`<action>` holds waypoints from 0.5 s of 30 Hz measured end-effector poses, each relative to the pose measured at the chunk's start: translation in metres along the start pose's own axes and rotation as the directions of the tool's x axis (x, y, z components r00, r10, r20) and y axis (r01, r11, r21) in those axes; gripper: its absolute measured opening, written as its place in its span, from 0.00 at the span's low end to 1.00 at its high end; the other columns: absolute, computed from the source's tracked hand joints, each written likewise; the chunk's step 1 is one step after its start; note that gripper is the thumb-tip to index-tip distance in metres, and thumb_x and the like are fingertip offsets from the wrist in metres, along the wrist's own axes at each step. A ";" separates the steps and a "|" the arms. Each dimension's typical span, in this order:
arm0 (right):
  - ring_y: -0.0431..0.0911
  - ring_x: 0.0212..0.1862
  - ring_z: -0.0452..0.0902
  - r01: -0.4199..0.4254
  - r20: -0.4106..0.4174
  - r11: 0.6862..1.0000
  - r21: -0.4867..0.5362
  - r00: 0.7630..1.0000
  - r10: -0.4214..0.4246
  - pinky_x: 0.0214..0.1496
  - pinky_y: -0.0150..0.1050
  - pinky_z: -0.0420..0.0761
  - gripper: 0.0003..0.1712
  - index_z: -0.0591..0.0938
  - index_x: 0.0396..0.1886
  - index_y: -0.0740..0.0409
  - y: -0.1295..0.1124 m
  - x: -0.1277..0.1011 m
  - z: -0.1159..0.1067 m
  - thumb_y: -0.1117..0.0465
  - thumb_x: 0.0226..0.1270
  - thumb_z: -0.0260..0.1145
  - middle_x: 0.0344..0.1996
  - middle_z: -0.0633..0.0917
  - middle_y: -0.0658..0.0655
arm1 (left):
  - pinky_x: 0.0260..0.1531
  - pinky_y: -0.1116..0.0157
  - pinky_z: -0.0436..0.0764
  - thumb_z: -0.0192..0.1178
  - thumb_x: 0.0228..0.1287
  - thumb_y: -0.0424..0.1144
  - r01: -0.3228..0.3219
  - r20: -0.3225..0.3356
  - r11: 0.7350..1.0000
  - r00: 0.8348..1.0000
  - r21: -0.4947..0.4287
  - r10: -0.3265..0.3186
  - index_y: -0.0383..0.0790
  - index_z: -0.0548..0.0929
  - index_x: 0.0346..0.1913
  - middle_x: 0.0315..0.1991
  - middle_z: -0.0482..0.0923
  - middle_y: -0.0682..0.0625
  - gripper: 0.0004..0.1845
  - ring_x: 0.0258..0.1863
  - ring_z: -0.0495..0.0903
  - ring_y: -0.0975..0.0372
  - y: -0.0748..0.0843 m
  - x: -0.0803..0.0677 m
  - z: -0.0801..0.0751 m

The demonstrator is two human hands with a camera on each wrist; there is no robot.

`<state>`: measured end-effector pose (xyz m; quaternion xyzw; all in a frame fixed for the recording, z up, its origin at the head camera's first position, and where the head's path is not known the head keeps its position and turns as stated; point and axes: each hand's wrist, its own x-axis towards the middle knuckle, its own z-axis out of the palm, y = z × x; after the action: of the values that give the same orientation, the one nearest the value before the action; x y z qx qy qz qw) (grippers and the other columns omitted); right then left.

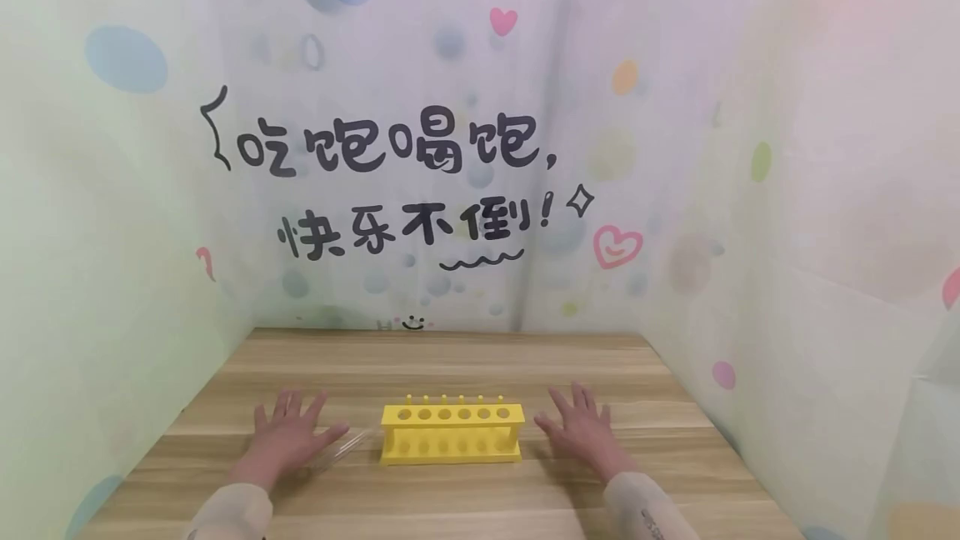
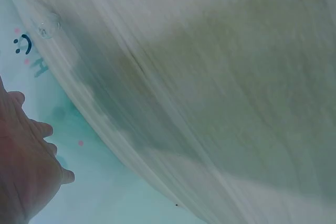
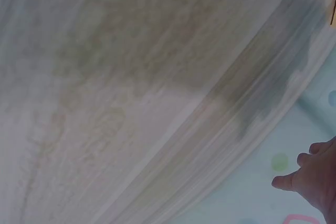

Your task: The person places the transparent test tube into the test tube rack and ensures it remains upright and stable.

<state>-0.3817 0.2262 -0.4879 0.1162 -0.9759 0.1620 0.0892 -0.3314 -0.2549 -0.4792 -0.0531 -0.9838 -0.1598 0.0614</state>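
A yellow test tube rack (image 1: 452, 415) with a row of round holes and short pegs along its back stands between the two hands. Just left of it, a clear test tube (image 1: 343, 452) lies slanted on the table, partly behind the left thumb; its round end (image 2: 47, 26) shows in the left wrist view. My left hand (image 1: 288, 436) is spread over the table with straight fingers, its thumb right by the tube. To the right of the rack, my right hand (image 1: 585, 430) is spread too, holding nothing. Only part of that hand (image 3: 312, 179) appears in the right wrist view.
The wood-grain table (image 1: 480, 507) reaches back to a white curtain (image 1: 420, 48) printed with dark characters, dots and hearts. Similar pale sheets (image 1: 847, 215) hang along both sides.
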 end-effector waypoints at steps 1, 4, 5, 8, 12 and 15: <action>0.71 0.74 0.47 0.008 -0.007 1.000 0.016 1.000 -0.008 0.66 0.77 0.44 0.40 0.67 0.74 0.55 -0.001 0.001 0.000 0.35 0.73 0.53 0.73 0.55 0.75 | 0.60 0.25 0.30 0.48 0.67 0.70 -0.001 -0.003 1.000 1.000 -0.001 0.001 0.32 0.61 0.74 0.71 0.45 0.18 0.48 0.71 0.38 0.27 0.000 0.000 0.001; 0.70 0.74 0.48 0.021 -0.016 0.998 0.063 1.000 -0.020 0.67 0.76 0.43 0.39 0.67 0.74 0.54 -0.005 0.002 0.000 0.36 0.73 0.53 0.74 0.55 0.73 | 0.60 0.26 0.29 0.48 0.67 0.70 -0.001 -0.008 1.000 1.000 -0.002 0.001 0.32 0.62 0.74 0.71 0.45 0.18 0.48 0.71 0.38 0.27 -0.001 0.000 0.002; 0.69 0.74 0.48 0.028 -0.020 0.996 0.079 0.999 -0.026 0.68 0.75 0.43 0.38 0.67 0.74 0.54 -0.007 0.003 0.000 0.37 0.74 0.53 0.74 0.55 0.73 | 0.60 0.25 0.30 0.48 0.67 0.70 -0.002 -0.011 1.000 1.000 -0.002 0.002 0.32 0.62 0.74 0.70 0.45 0.18 0.48 0.71 0.39 0.27 -0.002 0.001 0.002; 0.69 0.74 0.48 0.042 -0.031 0.992 0.119 0.999 -0.039 0.69 0.73 0.43 0.36 0.67 0.74 0.53 -0.012 0.004 -0.001 0.38 0.75 0.53 0.74 0.55 0.72 | 0.60 0.25 0.30 0.48 0.67 0.70 -0.004 -0.010 1.000 1.000 -0.004 0.004 0.32 0.62 0.73 0.70 0.45 0.18 0.48 0.71 0.39 0.27 -0.001 0.001 0.002; 0.70 0.73 0.49 0.070 -0.044 0.984 0.161 0.997 -0.064 0.69 0.74 0.45 0.34 0.68 0.73 0.53 -0.018 0.006 -0.001 0.40 0.76 0.53 0.74 0.56 0.72 | 0.60 0.25 0.29 0.48 0.67 0.70 -0.002 0.003 1.000 1.000 0.000 0.002 0.32 0.62 0.74 0.70 0.45 0.18 0.48 0.71 0.39 0.27 0.002 0.000 -0.001; 0.70 0.73 0.50 0.086 -0.043 0.979 0.185 0.996 -0.080 0.69 0.73 0.46 0.35 0.69 0.73 0.52 -0.022 0.007 -0.001 0.38 0.75 0.51 0.74 0.57 0.72 | 0.60 0.25 0.30 0.48 0.67 0.70 0.001 0.008 1.000 1.000 0.006 -0.001 0.33 0.62 0.74 0.71 0.45 0.18 0.48 0.71 0.39 0.27 0.003 -0.001 -0.002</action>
<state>-0.3822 0.2047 -0.4789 0.1617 -0.9489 0.2510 0.1019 -0.3297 -0.2524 -0.4768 -0.0532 -0.9845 -0.1568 0.0577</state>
